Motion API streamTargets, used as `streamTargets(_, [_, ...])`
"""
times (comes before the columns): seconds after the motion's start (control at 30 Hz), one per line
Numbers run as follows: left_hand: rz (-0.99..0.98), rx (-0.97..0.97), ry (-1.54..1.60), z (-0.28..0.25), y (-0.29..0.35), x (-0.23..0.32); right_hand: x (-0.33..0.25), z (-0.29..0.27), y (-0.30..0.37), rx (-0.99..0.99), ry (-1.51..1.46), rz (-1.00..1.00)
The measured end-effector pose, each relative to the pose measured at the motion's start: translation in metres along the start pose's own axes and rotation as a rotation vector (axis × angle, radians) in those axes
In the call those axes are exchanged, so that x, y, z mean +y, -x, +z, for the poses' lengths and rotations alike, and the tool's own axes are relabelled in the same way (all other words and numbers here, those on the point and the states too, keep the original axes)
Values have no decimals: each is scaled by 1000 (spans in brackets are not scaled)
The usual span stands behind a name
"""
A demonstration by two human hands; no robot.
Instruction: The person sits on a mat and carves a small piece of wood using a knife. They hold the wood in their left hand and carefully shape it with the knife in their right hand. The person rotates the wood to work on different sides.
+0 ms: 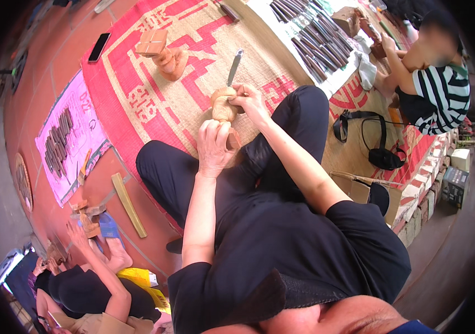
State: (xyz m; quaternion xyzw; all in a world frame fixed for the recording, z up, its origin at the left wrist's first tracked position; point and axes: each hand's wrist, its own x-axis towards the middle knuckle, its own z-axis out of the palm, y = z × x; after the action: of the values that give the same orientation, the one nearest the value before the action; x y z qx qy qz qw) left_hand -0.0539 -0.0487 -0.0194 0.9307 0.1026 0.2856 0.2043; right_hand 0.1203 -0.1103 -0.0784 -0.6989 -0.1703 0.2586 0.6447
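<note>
A pale, rounded wood carving (225, 107) with a reddish square base stands upright between my legs, above the woven mat. My left hand (213, 142) is wrapped around its lower part, by the base. At the upper right side of the carving, my right hand (248, 100) has its fingers closed against the wood. Just past the carving's top, a slim tool with a grey metal blade (234, 68) points away from me. Whether my right hand touches this tool, I cannot tell. Farther off to the left, a similar reddish wood carving (171, 62) lies on the mat.
Many dark-handled carving tools (318, 44) lie on white cloth at far right, near a seated person in stripes (440, 92). More tools rest on a pink sheet (84, 139) at left, beside a phone (99, 47). Another person (98, 273) sits lower left. A black pouch (386, 158) lies right.
</note>
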Motion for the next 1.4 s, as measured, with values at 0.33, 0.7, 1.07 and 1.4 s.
streamTargets(0.33, [-19,-55,36,3,2,-2,57,1,-18,19,-38,-128])
streamTargets(0.7, [3,-6,-13,1,-4,3,-19,3,-10,55,344,-121])
streamTargets(1.07, [-3,25,-33,4,-8,2,-9,8,-28,141,415,-81])
streamTargets(1.4, [-20,36,-12,6,-2,-7,-1,26,-28,181,408,3])
